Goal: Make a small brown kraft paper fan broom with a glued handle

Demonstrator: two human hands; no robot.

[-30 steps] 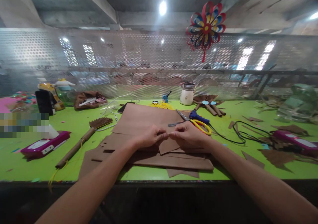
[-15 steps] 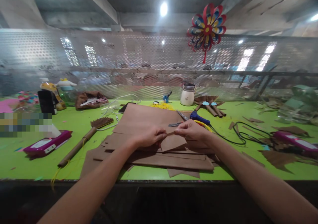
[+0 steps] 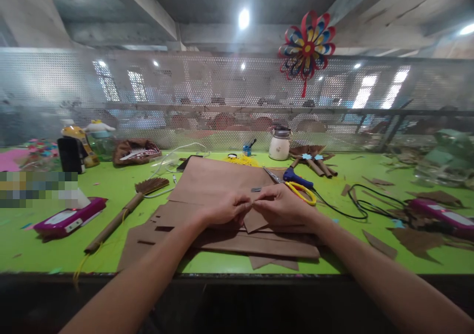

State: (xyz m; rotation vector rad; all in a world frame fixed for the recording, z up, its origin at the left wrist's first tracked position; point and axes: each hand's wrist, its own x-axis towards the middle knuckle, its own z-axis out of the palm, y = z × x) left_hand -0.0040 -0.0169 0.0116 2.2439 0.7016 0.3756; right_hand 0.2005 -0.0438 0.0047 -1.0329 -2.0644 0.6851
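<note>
Between my two hands is a small piece of brown paper [image 3: 256, 218], its lower part hanging below the fingers. My left hand [image 3: 231, 209] pinches its left edge, fingers curled. Close beside it, my right hand [image 3: 276, 200] pinches the upper edge between thumb and fingers. Under both hands lies a stack of large brown paper sheets [image 3: 207, 181], some with cut slots. Just beyond my right hand rest scissors with yellow handles [image 3: 301, 193], a blue glue gun [image 3: 297, 178] and a small metal blade-like piece [image 3: 256, 189].
A rolled brown paper stick with a pleated fan end [image 3: 114, 229] lies left, near a purple device [image 3: 70, 218]. Behind stand a white jar [image 3: 279, 145] and more paper rolls [image 3: 314, 165]. A black cable [image 3: 355, 210] and paper scraps [image 3: 418, 240] lie right.
My right hand has moved slightly left and down, so my fingertips are closer together. The small paper piece has turned and is more covered by my fingers; more of the yellow scissor handles shows.
</note>
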